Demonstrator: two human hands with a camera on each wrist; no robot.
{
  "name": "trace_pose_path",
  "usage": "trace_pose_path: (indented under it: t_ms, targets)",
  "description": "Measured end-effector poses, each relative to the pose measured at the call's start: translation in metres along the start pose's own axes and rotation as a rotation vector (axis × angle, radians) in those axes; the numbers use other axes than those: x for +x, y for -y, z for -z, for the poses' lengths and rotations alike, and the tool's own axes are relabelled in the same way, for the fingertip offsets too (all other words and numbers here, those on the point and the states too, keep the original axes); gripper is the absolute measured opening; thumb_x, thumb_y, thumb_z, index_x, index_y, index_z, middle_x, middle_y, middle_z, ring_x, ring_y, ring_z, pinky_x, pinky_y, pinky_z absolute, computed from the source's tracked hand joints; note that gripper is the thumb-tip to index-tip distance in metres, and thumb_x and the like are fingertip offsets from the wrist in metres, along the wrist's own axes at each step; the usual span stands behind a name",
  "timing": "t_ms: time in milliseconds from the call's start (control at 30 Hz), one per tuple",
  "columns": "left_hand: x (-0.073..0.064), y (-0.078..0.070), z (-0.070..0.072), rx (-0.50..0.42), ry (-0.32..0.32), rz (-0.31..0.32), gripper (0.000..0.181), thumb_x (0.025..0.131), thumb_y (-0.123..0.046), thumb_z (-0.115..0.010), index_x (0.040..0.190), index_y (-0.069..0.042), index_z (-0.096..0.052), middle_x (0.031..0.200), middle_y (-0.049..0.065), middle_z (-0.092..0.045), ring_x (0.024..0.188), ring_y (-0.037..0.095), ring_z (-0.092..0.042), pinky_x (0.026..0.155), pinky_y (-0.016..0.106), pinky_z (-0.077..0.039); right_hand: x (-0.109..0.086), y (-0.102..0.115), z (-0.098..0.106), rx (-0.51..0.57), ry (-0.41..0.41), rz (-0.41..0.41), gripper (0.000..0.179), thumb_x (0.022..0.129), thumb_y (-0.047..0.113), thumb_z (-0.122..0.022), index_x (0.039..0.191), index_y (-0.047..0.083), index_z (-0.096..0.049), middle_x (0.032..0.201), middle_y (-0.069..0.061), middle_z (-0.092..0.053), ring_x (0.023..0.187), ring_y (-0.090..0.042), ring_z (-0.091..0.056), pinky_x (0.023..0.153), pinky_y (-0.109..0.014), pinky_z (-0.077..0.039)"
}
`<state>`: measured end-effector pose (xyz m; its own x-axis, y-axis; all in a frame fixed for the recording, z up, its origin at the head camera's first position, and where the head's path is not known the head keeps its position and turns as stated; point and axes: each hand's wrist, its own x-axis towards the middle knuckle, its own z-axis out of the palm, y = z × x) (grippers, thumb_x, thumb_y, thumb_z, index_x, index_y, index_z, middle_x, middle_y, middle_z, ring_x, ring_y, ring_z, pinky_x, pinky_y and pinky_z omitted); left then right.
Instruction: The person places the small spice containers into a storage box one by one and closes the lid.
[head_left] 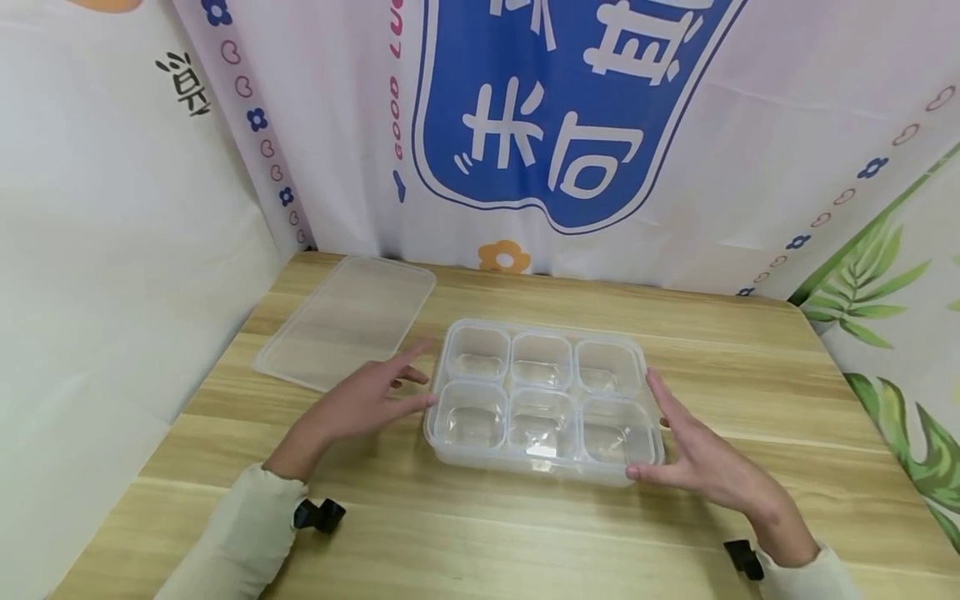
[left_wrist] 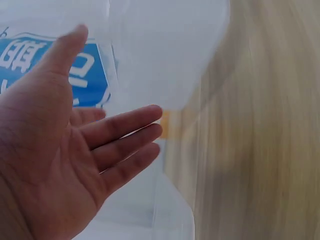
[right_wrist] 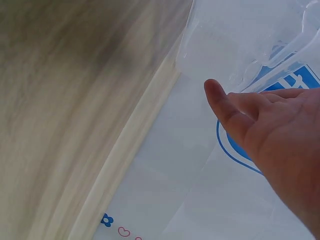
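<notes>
A translucent plastic food box (head_left: 487, 461) sits on the wooden table, holding several small clear compartments (head_left: 472, 417) in two rows. No food shows in them. My left hand (head_left: 367, 398) is at the box's left side, thumb near its rim and fingers extended. In the left wrist view, the fingers of that hand (left_wrist: 85, 145) are fairly straight, with nothing gripped. At the opposite side, my right hand (head_left: 701, 454) spreads thumb and fingers along the right edge, seeming to touch it lightly. The right wrist view shows the right hand (right_wrist: 280, 130) beside the box wall (right_wrist: 225, 40).
A flat translucent lid (head_left: 348, 312) lies on the table (head_left: 450, 542) behind my left hand, left of the box. Printed cloth (head_left: 345, 125) hangs along the table's back, with more cloth on both sides. Black straps (head_left: 318, 517) are on the wrists.
</notes>
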<state>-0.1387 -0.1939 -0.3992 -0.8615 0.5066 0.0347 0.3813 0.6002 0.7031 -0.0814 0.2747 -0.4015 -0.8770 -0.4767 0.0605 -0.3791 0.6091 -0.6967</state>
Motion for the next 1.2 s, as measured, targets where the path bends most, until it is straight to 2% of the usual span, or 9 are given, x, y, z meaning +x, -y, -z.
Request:
trace_pose_path:
  t_ms: [100, 200, 400, 567, 700, 900, 1100, 1200]
  targets:
    - [0.002, 0.007, 0.005, 0.06, -0.083, -0.007, 0.065, 0.101, -0.046, -0.066, 0.155, -0.013, -0.048, 0.123, 0.013, -0.07, 0.113, 0.03, -0.066, 0.096, 0.051, -0.051, 0.001, 0.0, 0.001, -0.002, 0.002, 0.003, 0.128, 0.084, 0.037, -0.087, 0.166, 0.021, 0.009, 0.167, -0.028, 0.0, 0.132, -0.061, -0.039, 0.1, -0.071, -0.036]
    - [0.005, 0.014, 0.009, 0.086, -0.173, -0.01, 0.052, 0.102, -0.038, -0.066, 0.143, -0.006, -0.06, 0.12, 0.015, -0.07, 0.11, 0.029, -0.065, 0.091, 0.049, -0.053, 0.002, 0.0, 0.002, -0.003, 0.002, 0.003, 0.128, 0.084, 0.038, -0.087, 0.166, 0.022, 0.01, 0.167, -0.026, 0.001, 0.134, -0.06, -0.038, 0.102, -0.071, -0.034]
    - [0.009, 0.027, 0.014, 0.096, -0.312, 0.003, 0.039, 0.102, -0.025, -0.068, 0.131, 0.001, -0.068, 0.116, 0.016, -0.072, 0.106, 0.032, -0.066, 0.084, 0.048, -0.055, 0.001, -0.002, 0.001, 0.019, 0.006, 0.004, 0.127, 0.084, 0.037, -0.087, 0.166, 0.022, 0.009, 0.167, -0.026, 0.002, 0.132, -0.058, -0.041, 0.102, -0.071, -0.034]
    - [0.011, 0.048, 0.026, 0.124, -0.366, 0.023, 0.034, 0.102, -0.021, -0.067, 0.127, 0.003, -0.069, 0.113, 0.017, -0.072, 0.104, 0.034, -0.066, 0.083, 0.05, -0.054, 0.0, -0.004, -0.002, 0.028, 0.008, 0.001, 0.126, 0.085, 0.036, -0.087, 0.165, 0.021, 0.01, 0.167, -0.027, 0.003, 0.132, -0.059, -0.041, 0.102, -0.07, -0.035]
    - [0.011, 0.064, 0.042, 0.149, -0.353, 0.089, 0.045, 0.102, -0.026, -0.067, 0.134, 0.005, -0.063, 0.117, 0.024, -0.068, 0.108, 0.041, -0.063, 0.089, 0.055, -0.05, 0.0, -0.005, -0.002, 0.027, -0.002, 0.005, 0.126, 0.085, 0.036, -0.087, 0.166, 0.021, 0.009, 0.167, -0.026, 0.003, 0.132, -0.059, -0.041, 0.101, -0.069, -0.037]
    - [0.01, 0.086, 0.064, 0.266, -0.321, 0.225, 0.062, 0.1, -0.033, -0.069, 0.143, 0.009, -0.052, 0.135, 0.034, -0.054, 0.122, 0.05, -0.051, 0.099, 0.063, -0.041, -0.001, -0.005, -0.001, 0.038, 0.001, 0.0, 0.125, 0.086, 0.036, -0.086, 0.166, 0.023, 0.009, 0.168, -0.024, 0.004, 0.13, -0.061, -0.043, 0.1, -0.071, -0.038]
    - [0.009, 0.094, 0.081, 0.344, -0.189, 0.413, 0.1, 0.093, -0.053, -0.072, 0.152, 0.016, -0.03, 0.144, 0.047, -0.031, 0.131, 0.062, -0.031, 0.105, 0.07, -0.029, -0.003, -0.005, 0.0, 0.032, 0.001, -0.007, 0.125, 0.086, 0.033, -0.087, 0.165, 0.024, 0.009, 0.167, -0.027, 0.002, 0.128, -0.06, -0.046, 0.1, -0.072, -0.037]
    - [0.007, 0.099, 0.083, 0.355, -0.159, 0.475, 0.112, 0.091, -0.06, -0.07, 0.154, 0.018, -0.02, 0.145, 0.049, -0.024, 0.132, 0.064, -0.023, 0.106, 0.072, -0.023, -0.004, -0.006, 0.0, 0.032, 0.002, -0.009, 0.125, 0.086, 0.033, -0.087, 0.166, 0.025, 0.009, 0.167, -0.027, 0.002, 0.127, -0.06, -0.047, 0.099, -0.072, -0.038]
